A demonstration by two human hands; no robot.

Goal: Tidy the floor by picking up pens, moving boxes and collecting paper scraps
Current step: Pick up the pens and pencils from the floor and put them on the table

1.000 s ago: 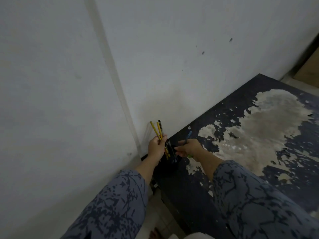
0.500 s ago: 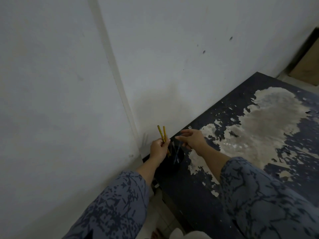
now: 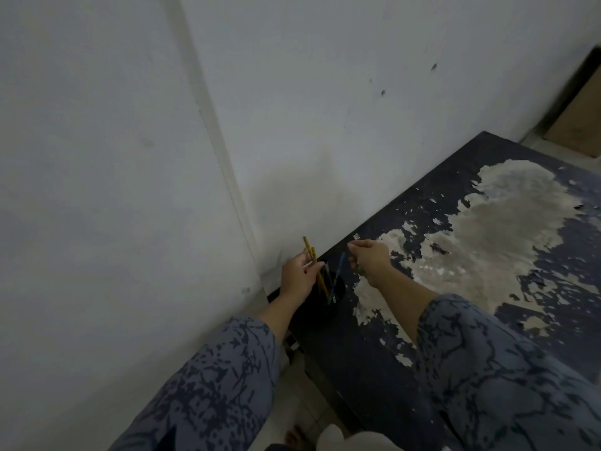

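The table (image 3: 374, 369) has dark matt paint, peeled off in rough pale patches toward 2 o'clock. The wall (image 3: 292, 109) is matt, painted plaster. The sleeves (image 3: 211, 392) are soft printed cloth. The cup (image 3: 336, 292) looks dark, slightly glossy.

Both sleeves (image 3: 208, 379) are grey-blue cloth, loose and wide, printed with dark navy branching, crackle-like marks; the cuffs end partway along the forearms, leaving wrists and hands (image 3: 297, 276) bare; no rings, watch or bracelets show; bare toes (image 3: 294, 438) peek below.
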